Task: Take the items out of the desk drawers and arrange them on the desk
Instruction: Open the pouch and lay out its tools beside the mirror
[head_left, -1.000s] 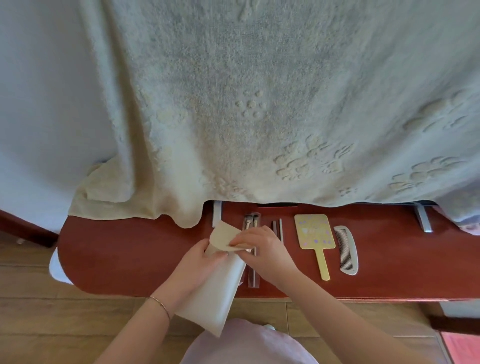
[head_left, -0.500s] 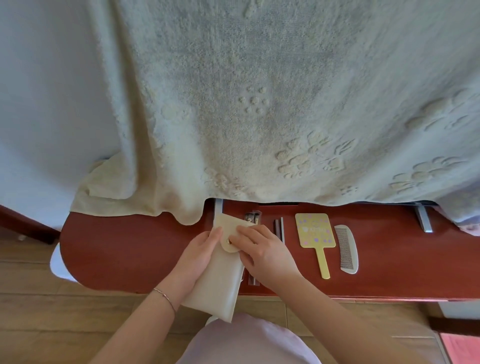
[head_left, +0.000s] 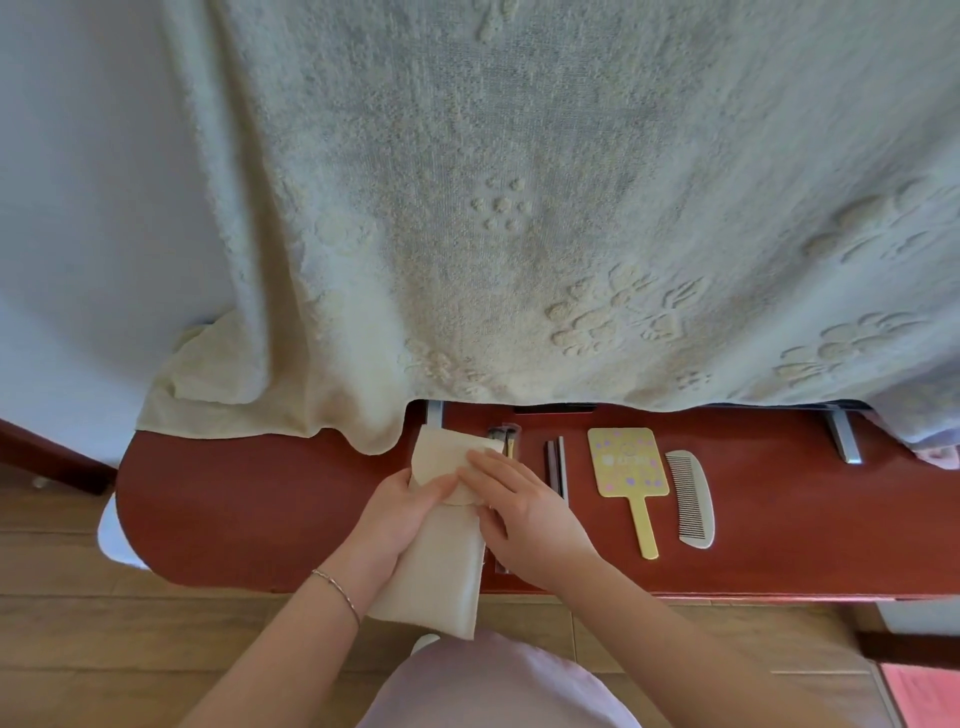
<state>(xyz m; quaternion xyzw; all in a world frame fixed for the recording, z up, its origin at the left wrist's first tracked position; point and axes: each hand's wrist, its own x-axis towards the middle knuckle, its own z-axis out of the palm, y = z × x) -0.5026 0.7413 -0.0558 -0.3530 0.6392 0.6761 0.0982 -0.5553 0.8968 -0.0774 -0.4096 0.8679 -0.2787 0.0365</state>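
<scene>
A cream pouch (head_left: 441, 566) with a rounded flap lies lengthwise on the red-brown desk (head_left: 249, 514), its lower end hanging over the front edge. My left hand (head_left: 402, 512) holds its left side near the flap. My right hand (head_left: 514, 506) presses the flap down with straight fingers. Right of the pouch lie a packet of brushes (head_left: 505, 439), partly hidden by my right hand, two grey strips (head_left: 556, 462), a yellow hand mirror (head_left: 628, 473) and a pale comb (head_left: 693, 499).
A large cream towel (head_left: 519, 208) hangs over the back of the desk and hides what stands behind. Two metal feet (head_left: 844, 439) show under its hem. Wooden floor (head_left: 130, 649) runs in front of the desk.
The pouch has moved further onto the desk, away from me. Its raised flap has been folded down and my right hand now lies flat on it.
</scene>
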